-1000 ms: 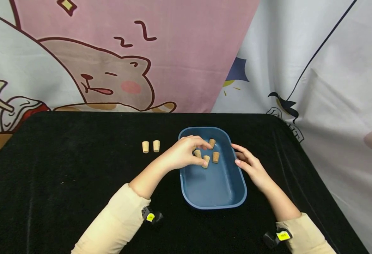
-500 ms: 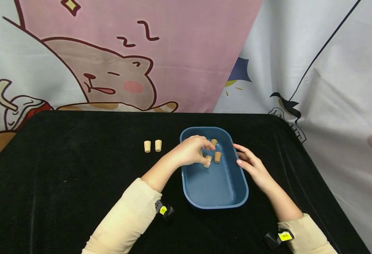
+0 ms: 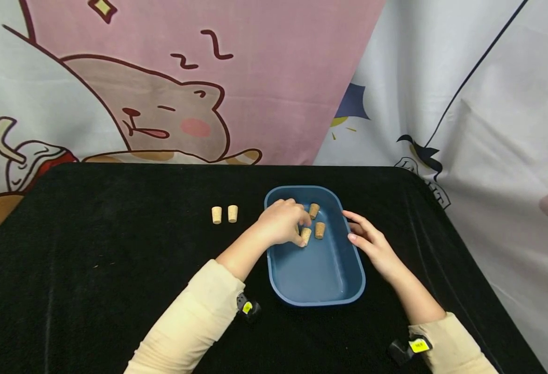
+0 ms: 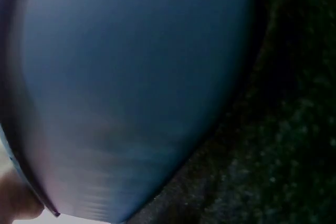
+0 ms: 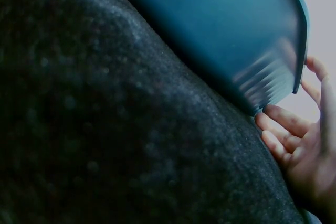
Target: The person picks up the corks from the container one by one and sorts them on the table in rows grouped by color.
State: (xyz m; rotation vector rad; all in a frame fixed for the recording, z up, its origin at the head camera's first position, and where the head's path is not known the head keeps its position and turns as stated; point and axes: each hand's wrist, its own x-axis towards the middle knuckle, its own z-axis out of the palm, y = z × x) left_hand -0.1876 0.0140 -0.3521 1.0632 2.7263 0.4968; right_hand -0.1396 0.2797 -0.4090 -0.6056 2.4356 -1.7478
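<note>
A blue plastic tub [image 3: 316, 304] stands on the black cloth in the head view, with several corks inside near its far end. My left hand [image 3: 278, 223] reaches over its left rim, fingers curled down and thumb bent toward them, pinching a pale cork [image 3: 306, 237]. Behind the fingers another cork is mostly hidden. Two darker corks, one farther [image 3: 313, 210] and one nearer [image 3: 320, 230], lie to the right of that hand. Against the tub's right side rests my right hand [image 3: 372, 244]; its extended fingers [image 5: 286, 121] touch the outer wall in the right wrist view.
Two pale corks, one left [image 3: 216, 215] and one right [image 3: 232, 213], stand on the black cloth [image 3: 115, 291] left of the tub. Behind the table hangs a printed curtain [image 3: 278, 78]. A small camera sits on each sleeve cuff.
My left hand dipped slightly, and its fingers drew in toward the thumb around the pale cork. My right hand stayed at the tub's side. The whole head view shifted a little.
</note>
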